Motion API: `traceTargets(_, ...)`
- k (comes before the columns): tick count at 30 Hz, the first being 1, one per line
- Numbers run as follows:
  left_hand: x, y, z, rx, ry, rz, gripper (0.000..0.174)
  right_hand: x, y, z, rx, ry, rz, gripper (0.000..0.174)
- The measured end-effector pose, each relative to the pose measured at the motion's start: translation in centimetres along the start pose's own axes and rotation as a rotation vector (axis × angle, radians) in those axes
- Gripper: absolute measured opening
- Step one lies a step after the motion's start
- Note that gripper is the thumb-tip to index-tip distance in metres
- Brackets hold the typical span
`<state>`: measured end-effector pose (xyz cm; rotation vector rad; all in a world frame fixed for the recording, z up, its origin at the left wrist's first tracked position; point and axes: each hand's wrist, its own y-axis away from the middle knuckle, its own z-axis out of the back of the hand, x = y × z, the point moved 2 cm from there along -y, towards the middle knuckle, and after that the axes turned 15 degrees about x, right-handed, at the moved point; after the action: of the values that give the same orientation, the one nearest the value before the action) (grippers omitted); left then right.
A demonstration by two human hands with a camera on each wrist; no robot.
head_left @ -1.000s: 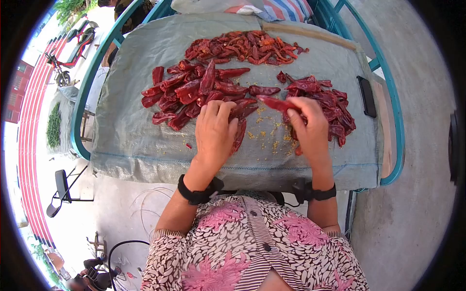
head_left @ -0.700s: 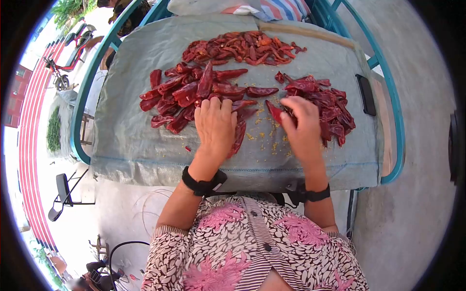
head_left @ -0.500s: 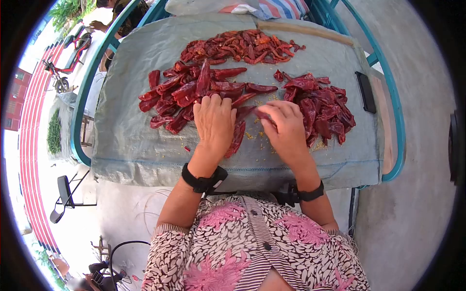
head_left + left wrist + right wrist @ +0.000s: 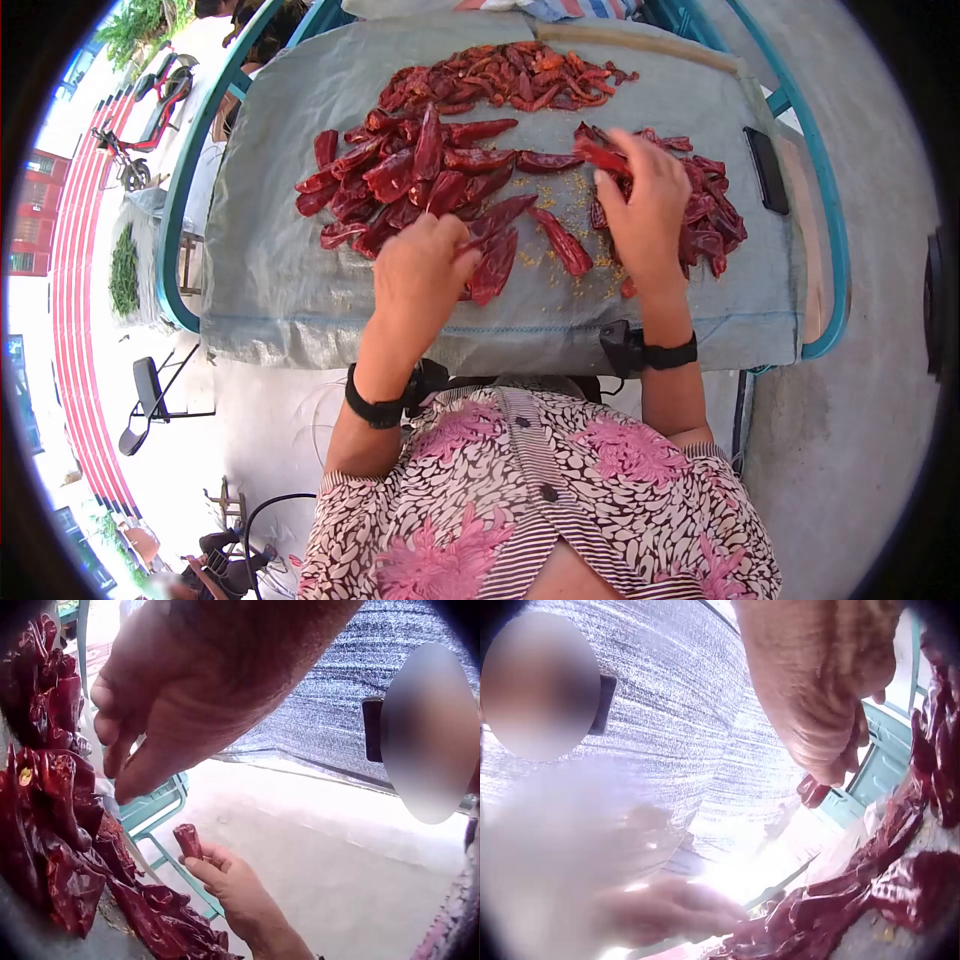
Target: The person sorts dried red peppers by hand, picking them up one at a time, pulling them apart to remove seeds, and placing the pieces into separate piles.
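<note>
In the head view the left hand [image 4: 415, 285] is at the lower edge of the left pile of large red peppers [image 4: 390, 175], fingers curled beside a pepper [image 4: 494, 268]; whether it pinches one is hidden. The right hand [image 4: 650, 205], over the right pile [image 4: 715, 215], pinches a red pepper [image 4: 603, 157] between thumb and fingers. That pepper [image 4: 189, 840] shows upright in the left wrist view, and its end [image 4: 812, 791] below the right fingers in the right wrist view. A single pepper [image 4: 562, 243] lies between the hands.
A pile of smaller red peppers [image 4: 510, 75] lies at the far side of the cloth [image 4: 290, 290]. A phone [image 4: 766, 170] rests near the right edge, inside a teal rail [image 4: 838, 270]. Yellow seeds are scattered between the piles. A chair [image 4: 150, 390] stands at left.
The right hand has moved away from the left hand, up and right to the right pile. A single pepper now lies between them. The left hand has shifted slightly down and its fingers have curled.
</note>
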<state>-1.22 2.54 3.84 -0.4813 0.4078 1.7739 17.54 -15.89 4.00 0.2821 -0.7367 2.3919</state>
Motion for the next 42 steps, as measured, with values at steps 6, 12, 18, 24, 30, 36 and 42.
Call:
traceTargets(6, -1.4, 1.2, -3.4, 0.068, -0.184, -0.022, 0.039, 1.2, 1.5, -1.0, 0.046, -0.109, 0.048, 0.037)
traceTargets(12, -1.1, 0.9, -3.5, 0.046, -0.099, -0.055, 0.030, 2.7, 3.5, -2.4, 0.240, -0.224, 0.187, 0.027)
traceTargets(18, -1.1, 1.2, -3.8, 0.064, 0.137, -0.036, 0.028, 4.7, 4.5, -2.0, 0.424, -0.240, 0.286, 0.022)
traceTargets(24, -0.5, 0.8, -1.0, -0.236, -0.088, -0.003, 0.043, 2.1, 4.0, -0.3, 0.247, -0.196, 0.108, 0.020)
traceTargets(30, 1.4, 0.3, -1.5, -0.158, -0.113, 0.023, 0.042, 0.6, 4.0, 0.6, 0.082, -0.117, 0.010, 0.032)
traceTargets(36, -1.3, 0.4, -0.9, -0.113, 0.312, -0.049, 0.039, 4.4, 4.4, -0.6, 0.239, -0.286, 0.170, 0.042)
traceTargets(42, -2.2, -0.6, -1.4, -0.148, 0.326, -0.177, 0.040, 2.5, 4.8, -1.5, 0.400, -0.170, 0.184, 0.056)
